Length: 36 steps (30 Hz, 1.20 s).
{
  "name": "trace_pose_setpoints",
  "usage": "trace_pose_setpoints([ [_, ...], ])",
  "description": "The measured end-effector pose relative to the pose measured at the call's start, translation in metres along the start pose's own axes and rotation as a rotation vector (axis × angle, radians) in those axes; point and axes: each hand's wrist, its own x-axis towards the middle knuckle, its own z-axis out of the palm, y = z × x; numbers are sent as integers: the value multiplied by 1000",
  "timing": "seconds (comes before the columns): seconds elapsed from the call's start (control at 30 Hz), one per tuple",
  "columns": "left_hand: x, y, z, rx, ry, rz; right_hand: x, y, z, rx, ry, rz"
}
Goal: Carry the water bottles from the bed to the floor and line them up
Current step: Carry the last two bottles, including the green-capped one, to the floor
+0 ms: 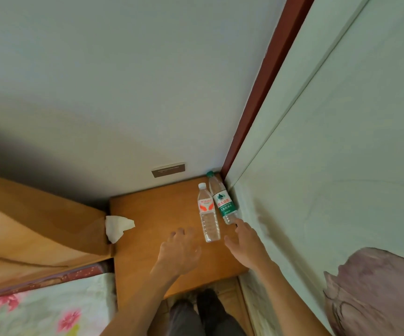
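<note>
Two clear water bottles stand side by side on an orange-brown wooden surface (147, 214) in the corner. The nearer one (208, 214) has a white cap and a red-and-white label. The one behind it (222, 200) has a green cap and green label. My right hand (244, 243) reaches toward them, fingers apart, its index fingertip at the green-label bottle's base. My left hand (179, 251) hovers just left of the white-cap bottle, fingers loosely curled, holding nothing.
A white wall with a switch plate (168, 169) rises behind. A pale bed (329, 190) with a mauve pillow (377, 287) lies to the right. A crumpled tissue (117, 226) sticks out of wooden furniture on the left. A floral cloth (38, 311) sits bottom left.
</note>
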Motion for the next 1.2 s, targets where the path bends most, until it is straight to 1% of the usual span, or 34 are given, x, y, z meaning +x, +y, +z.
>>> trace_pose_setpoints([
  [0.3, 50, -15, 25, -48, -98, -24, 49, 3, 18, 58, 37, 59],
  [0.43, 75, -20, 37, -33, -116, -28, 71, 8, 28, 30, 51, 85],
  [0.53, 96, -21, 47, -67, -126, -38, 87, 15, 38, -15, 81, 98],
  [0.73, 147, -14, 67, -174, -48, -76, 122, 30, 55, -61, 129, 111],
  [0.97, 186, 1, 93, -248, 40, -123, 174, 26, 63, -105, 239, 92],
  [1.2, 209, 17, 110, -304, 64, -260, 217, 22, 69, -112, 214, 117],
])
